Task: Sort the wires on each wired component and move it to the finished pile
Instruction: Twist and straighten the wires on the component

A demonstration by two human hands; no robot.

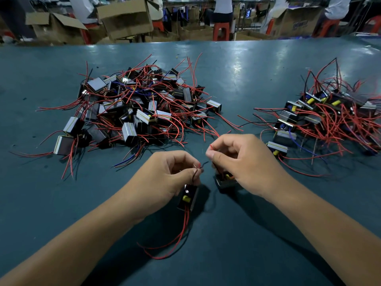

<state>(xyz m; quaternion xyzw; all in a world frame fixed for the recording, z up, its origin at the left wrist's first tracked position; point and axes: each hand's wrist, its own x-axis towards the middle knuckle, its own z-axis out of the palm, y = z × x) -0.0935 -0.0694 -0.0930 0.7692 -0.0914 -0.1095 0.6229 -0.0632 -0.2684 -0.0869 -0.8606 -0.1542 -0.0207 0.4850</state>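
You have two wired components in play at the near middle of the teal table [247, 65]. The component under your left hand [186, 198] is a small black block with a yellow tab, hanging tilted just below your fingers; its long red leads [177, 238] trail down toward you and loop on the table. Your left hand [165, 174] is curled, thumb and forefinger pinching the short black wire [195, 172] and a red one that rise from that block. The second component [224, 180] sits on the table just beside the first, partly hidden under your right palm. Your right hand [243, 159] is also curled, fingertips pinching a red wire tip [211, 147] held up above that block. The two hands are near each other but apart.

Farther out on the left lies a large heap of components [134, 108] with red, black and blue leads tangled in all directions. On the right sits a smaller pile [321, 118]. Beyond the table edge are cardboard boxes [125, 17] and red stools [221, 30].
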